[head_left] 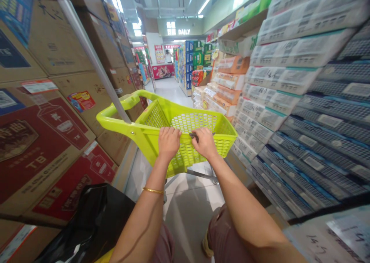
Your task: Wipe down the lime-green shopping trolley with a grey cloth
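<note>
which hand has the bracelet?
The left hand: a thin gold bangle circles its forearm. The right hand, beside it on the green basket rim, wears nothing.

floor (185, 213): pale tiles | on it: green cart (162, 118), stacked cartons (43, 139)

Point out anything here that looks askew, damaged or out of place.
Little stands out. Both hands, left and right, grip the near rim of the green basket, which sits level and looks empty. Only a label on a left-hand carton sits crooked.
</note>
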`<state>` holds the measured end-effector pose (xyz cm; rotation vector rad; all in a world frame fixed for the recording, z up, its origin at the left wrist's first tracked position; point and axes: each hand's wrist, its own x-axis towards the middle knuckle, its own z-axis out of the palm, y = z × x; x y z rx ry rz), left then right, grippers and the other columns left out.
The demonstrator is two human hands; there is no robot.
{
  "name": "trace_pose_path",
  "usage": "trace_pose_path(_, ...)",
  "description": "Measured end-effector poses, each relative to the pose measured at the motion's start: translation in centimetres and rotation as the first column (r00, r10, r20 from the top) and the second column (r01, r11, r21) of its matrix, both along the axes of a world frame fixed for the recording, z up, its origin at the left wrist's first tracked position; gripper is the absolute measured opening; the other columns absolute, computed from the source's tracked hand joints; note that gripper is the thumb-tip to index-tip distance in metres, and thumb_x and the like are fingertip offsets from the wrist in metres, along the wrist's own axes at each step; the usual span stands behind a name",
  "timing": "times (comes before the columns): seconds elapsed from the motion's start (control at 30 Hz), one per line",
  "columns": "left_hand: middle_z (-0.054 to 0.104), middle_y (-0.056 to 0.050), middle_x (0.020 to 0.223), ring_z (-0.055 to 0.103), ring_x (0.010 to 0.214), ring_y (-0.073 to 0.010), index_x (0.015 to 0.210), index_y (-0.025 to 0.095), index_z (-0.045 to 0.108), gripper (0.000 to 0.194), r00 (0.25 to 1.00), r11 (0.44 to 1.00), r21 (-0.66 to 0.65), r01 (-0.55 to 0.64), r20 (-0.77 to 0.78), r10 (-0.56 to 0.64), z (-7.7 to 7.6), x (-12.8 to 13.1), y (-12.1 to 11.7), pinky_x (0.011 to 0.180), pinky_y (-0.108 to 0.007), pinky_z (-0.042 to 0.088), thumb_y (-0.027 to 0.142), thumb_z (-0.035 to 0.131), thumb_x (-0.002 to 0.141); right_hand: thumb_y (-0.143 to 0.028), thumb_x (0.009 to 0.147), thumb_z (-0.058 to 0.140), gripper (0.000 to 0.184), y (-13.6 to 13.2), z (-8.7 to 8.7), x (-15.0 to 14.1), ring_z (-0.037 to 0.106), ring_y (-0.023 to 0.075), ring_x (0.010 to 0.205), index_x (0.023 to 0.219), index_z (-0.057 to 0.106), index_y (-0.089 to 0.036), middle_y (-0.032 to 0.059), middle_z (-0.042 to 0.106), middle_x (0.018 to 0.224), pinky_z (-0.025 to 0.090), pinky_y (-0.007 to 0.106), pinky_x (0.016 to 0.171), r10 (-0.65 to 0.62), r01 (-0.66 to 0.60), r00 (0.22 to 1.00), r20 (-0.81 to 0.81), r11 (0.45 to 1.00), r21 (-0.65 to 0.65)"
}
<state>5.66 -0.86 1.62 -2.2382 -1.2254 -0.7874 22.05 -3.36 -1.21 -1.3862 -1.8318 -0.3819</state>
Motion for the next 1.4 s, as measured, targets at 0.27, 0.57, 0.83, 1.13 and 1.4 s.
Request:
trace_pose_path(0.27,0.060,-0.008,0.078,0.050,0.082,-0.0248,0.079,0.020,0.060,0.027,1.000,1.000,-0.009,0.010,0.007,-0.010,-0.3,-0.4,0.3,0.082,-0.039,0.032,0.026,0.036,0.091,-0.019,0.084,0.046,0.023,0.6,0.8,-4.7,0.048,0.0238,0.092,0.102,0.061,-0.016,0.0100,0.063,0.100,0.035,0.036,0.082,0.005,-0.006,1.000,-0.020,1.000,-0.023)
trace_pose_path(0.57,0.062,-0.007,0.083,0.051,0.086,-0.0245,0.087,0.021,0.061,0.033,0.999,0.999,-0.018,0.033,-0.004,-0.033,-0.1,-0.4,0.1,0.085,-0.039,0.032,0.032,0.031,0.094,-0.021,0.082,0.049,0.024,-0.5,0.7,0.3,0.049,0.0247,0.091,0.102,0.061,-0.017,0.0101,0.063,0.096,0.036,0.036,0.079,-0.049,0.058,0.992,0.117,0.995,-0.075)
trace_pose_path(0.83,0.061,-0.008,0.081,0.051,0.085,-0.0251,0.083,0.021,0.060,0.031,1.000,1.000,-0.006,0.000,0.004,0.000,-0.2,0.2,0.0,0.084,-0.040,0.032,0.030,0.033,0.093,-0.018,0.082,0.046,0.025,-0.1,1.1,-1.7,0.048,0.0258,0.093,0.102,0.061,-0.015,0.0110,0.063,0.098,0.036,0.038,0.083,-0.027,0.032,0.999,0.045,0.994,-0.109)
trace_pose_path(1.13,0.061,-0.008,0.082,0.051,0.086,-0.0251,0.087,0.021,0.061,0.030,1.000,1.000,-0.019,0.023,-0.020,-0.024,-0.2,-1.0,0.5,0.084,-0.039,0.033,0.028,0.033,0.093,-0.023,0.088,0.046,0.026,1.0,0.7,-3.0,0.050,0.0230,0.096,0.108,0.060,-0.017,0.0096,0.063,0.104,0.038,0.036,0.084,0.093,-0.089,0.993,0.078,0.995,-0.044)
trace_pose_path(1.4,0.063,-0.008,0.083,0.052,0.086,-0.0251,0.087,0.021,0.063,0.034,0.999,0.998,-0.045,0.039,0.006,-0.039,0.2,-2.1,1.2,0.085,-0.041,0.036,0.033,0.031,0.093,-0.043,0.088,0.050,0.032,0.0,-0.2,3.7,0.054,0.0222,0.089,0.103,0.061,-0.016,0.0092,0.065,0.093,0.039,0.033,0.081,0.015,-0.009,0.994,0.109,0.999,-0.052)
